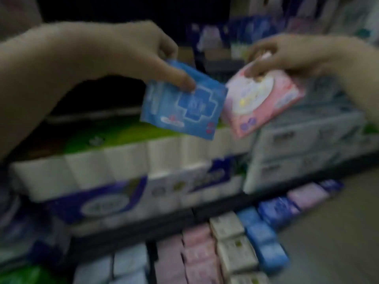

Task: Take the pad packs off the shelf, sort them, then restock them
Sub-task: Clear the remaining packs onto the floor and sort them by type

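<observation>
The head view is blurred. My left hand (143,52) pinches a blue pad pack (184,105) by its top edge and holds it in the air in front of the shelves. Beside it, my right hand (287,56) grips a pink pad pack (264,99) from above, tilted. The two packs hang side by side, almost touching. Down below, rows of pad packs lie sorted by colour: pink ones (196,255), cream ones (233,247) and blue ones (264,240).
A shelf in the middle holds white tissue roll packs (102,171) with purple labels, and grey-white boxed tissue packs (303,148) to the right. More blue and pink packs (246,27) stand on an upper shelf. Bare floor (338,232) lies at the right.
</observation>
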{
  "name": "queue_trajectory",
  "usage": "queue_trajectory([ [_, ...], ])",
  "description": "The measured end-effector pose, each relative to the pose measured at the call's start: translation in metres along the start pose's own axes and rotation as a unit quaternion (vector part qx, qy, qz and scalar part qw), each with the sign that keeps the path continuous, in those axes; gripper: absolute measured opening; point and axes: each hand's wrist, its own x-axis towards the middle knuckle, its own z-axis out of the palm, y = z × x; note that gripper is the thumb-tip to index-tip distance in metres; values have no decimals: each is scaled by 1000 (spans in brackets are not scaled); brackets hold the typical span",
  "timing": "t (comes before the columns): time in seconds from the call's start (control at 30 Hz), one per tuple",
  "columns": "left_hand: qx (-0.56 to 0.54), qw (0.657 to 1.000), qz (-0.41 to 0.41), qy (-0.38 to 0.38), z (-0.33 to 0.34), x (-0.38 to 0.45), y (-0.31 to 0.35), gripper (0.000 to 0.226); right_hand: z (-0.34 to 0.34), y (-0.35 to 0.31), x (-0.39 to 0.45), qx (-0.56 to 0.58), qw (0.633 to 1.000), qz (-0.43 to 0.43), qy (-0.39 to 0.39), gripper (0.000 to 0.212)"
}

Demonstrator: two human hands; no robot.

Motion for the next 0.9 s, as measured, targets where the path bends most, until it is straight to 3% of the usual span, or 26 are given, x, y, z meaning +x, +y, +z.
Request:
queue_trajectory([
  [0.13,78,981,-6,-177,137,-3,-7,46,106,126,-54,-40,989,114,-81,22],
  [0.23,129,947,-34,-292,227,-22,-29,43,195,190,-98,45,982,170,-61,30],
  [0.3,167,927,-33,-333,271,-41,-46,44,247,223,-126,57,981,172,-71,31],
  [0.47,169,909,-59,-378,336,-81,-88,37,310,283,-174,-12,967,164,-193,48],
  [0.7,131,909,-117,-377,380,-110,-117,41,296,273,-162,-78,975,107,-180,63],
  [0.77,107,899,-142,-400,385,-113,-123,37,289,251,-154,7,983,56,-175,68],
  [0.83,124,882,-130,-435,387,-119,-127,30,282,224,-149,86,972,38,-217,73],
  [0.9,189,862,-102,-460,388,-132,-127,42,282,197,-152,82,940,45,-328,77],
])
